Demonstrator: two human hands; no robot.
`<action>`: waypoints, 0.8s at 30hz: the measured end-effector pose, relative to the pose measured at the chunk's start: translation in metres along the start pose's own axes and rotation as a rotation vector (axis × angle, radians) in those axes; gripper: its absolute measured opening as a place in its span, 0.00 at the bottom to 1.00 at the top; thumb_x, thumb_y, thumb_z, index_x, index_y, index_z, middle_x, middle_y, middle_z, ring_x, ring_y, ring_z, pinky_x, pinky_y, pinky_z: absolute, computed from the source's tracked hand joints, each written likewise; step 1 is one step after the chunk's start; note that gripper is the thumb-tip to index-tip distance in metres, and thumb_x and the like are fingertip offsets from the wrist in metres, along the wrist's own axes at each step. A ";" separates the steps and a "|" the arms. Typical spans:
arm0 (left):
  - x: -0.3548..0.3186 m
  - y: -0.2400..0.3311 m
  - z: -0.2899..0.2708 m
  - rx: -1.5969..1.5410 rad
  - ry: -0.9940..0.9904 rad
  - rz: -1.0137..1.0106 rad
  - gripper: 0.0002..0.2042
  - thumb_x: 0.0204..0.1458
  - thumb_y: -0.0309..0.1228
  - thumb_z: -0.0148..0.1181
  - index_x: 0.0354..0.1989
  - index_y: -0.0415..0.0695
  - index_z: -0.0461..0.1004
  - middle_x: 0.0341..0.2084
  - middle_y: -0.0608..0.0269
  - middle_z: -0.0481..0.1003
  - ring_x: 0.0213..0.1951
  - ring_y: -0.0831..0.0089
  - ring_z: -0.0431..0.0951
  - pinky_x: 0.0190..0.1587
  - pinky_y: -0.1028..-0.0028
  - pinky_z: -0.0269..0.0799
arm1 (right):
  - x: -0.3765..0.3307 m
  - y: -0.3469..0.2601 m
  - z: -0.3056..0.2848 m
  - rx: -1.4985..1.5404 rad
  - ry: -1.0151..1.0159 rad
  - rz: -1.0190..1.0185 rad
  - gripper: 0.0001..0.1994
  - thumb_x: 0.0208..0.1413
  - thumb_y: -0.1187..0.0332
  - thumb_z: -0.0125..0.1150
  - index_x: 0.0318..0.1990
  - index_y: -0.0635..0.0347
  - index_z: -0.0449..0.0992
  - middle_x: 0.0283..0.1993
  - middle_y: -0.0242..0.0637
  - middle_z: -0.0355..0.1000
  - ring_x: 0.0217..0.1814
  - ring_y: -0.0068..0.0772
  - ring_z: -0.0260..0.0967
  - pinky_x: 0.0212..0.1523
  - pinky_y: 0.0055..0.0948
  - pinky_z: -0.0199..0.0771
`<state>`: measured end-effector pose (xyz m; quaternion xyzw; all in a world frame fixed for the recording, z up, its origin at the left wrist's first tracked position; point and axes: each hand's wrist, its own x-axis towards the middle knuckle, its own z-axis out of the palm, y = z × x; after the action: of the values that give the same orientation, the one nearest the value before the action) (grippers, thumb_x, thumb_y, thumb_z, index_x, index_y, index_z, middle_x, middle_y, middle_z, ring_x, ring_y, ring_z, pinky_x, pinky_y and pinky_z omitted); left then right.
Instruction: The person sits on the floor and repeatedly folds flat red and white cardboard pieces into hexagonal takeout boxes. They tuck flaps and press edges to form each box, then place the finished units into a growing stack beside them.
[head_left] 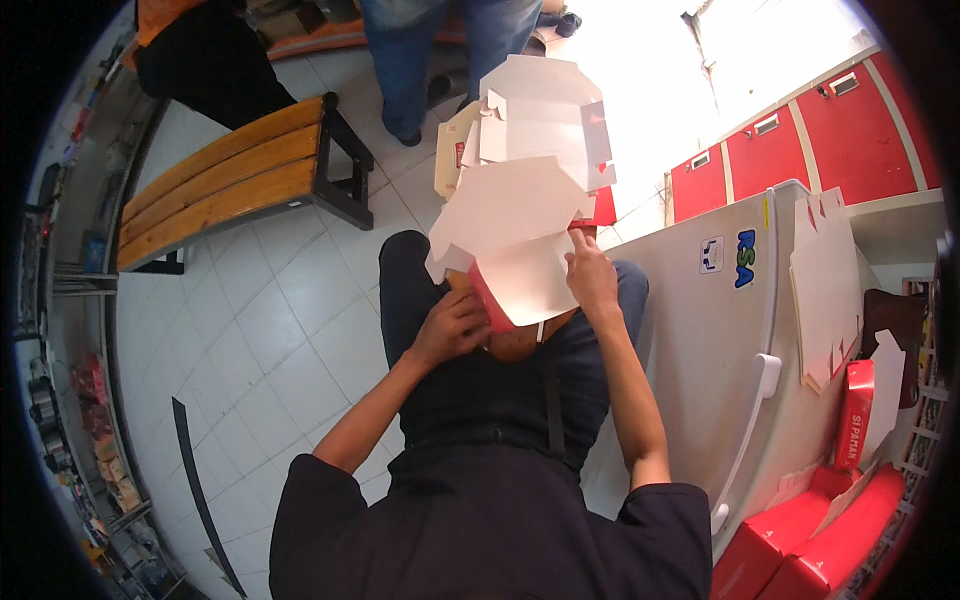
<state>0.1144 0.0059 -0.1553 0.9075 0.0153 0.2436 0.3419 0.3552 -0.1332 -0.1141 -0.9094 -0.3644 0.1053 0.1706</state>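
A partly folded cardboard carton (535, 275), white inside and red outside, rests over my lap between my knees. My left hand (455, 325) pinches its red left side, fingers bent against the wall. At the right edge, my right hand (593, 270) grips the card between thumb and fingers. The carton's wide white flap (510, 200) stretches away from me, still flat. Just beyond it lies another unfolded white carton blank (545, 110) with notched tabs. Under the carton shows a brown rounded surface (512, 345), mostly hidden.
A wooden slatted bench (230, 180) stands at the left. On my right are a white refrigerator (705, 290), leaning carton blanks (825, 285) and red folded boxes (790, 530). Red lockers (770, 150) line the far right. A person in jeans (410, 60) stands ahead; another person (200, 60) is beside the bench.
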 end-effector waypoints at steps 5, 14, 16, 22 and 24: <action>0.009 0.014 -0.014 -0.041 0.002 -0.046 0.12 0.41 0.35 0.75 0.30 0.42 0.81 0.37 0.61 0.78 0.49 0.62 0.75 0.54 0.62 0.70 | 0.000 -0.001 -0.002 0.021 -0.022 0.043 0.17 0.59 0.70 0.56 0.55 0.54 0.66 0.47 0.46 0.72 0.47 0.58 0.73 0.43 0.52 0.74; 0.005 0.007 -0.007 -0.054 0.029 0.015 0.11 0.42 0.35 0.74 0.30 0.43 0.81 0.35 0.64 0.78 0.50 0.62 0.74 0.53 0.64 0.71 | -0.011 -0.004 -0.004 -0.015 0.137 0.065 0.15 0.58 0.62 0.59 0.52 0.44 0.72 0.48 0.36 0.77 0.43 0.52 0.76 0.41 0.48 0.76; 0.009 0.007 -0.006 -0.048 0.025 0.023 0.11 0.42 0.35 0.74 0.30 0.43 0.81 0.35 0.65 0.78 0.50 0.63 0.73 0.53 0.64 0.71 | -0.015 -0.002 -0.003 0.039 0.195 0.100 0.16 0.56 0.68 0.61 0.52 0.47 0.74 0.41 0.49 0.77 0.41 0.59 0.75 0.40 0.51 0.74; -0.004 0.003 -0.005 -0.017 0.002 -0.018 0.11 0.42 0.36 0.73 0.29 0.43 0.81 0.35 0.65 0.78 0.51 0.63 0.73 0.53 0.65 0.72 | -0.012 -0.007 -0.001 0.039 0.200 0.080 0.11 0.57 0.66 0.60 0.47 0.53 0.75 0.41 0.50 0.78 0.41 0.58 0.76 0.40 0.50 0.75; -0.002 0.002 -0.005 -0.021 0.007 0.018 0.11 0.42 0.36 0.73 0.28 0.43 0.81 0.35 0.65 0.78 0.51 0.63 0.73 0.52 0.65 0.72 | -0.011 -0.007 -0.002 0.046 0.196 0.113 0.11 0.57 0.66 0.60 0.47 0.53 0.76 0.41 0.50 0.78 0.42 0.58 0.76 0.40 0.50 0.75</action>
<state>0.1102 0.0072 -0.1511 0.9030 0.0055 0.2501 0.3492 0.3431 -0.1369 -0.1092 -0.9303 -0.2917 0.0337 0.2198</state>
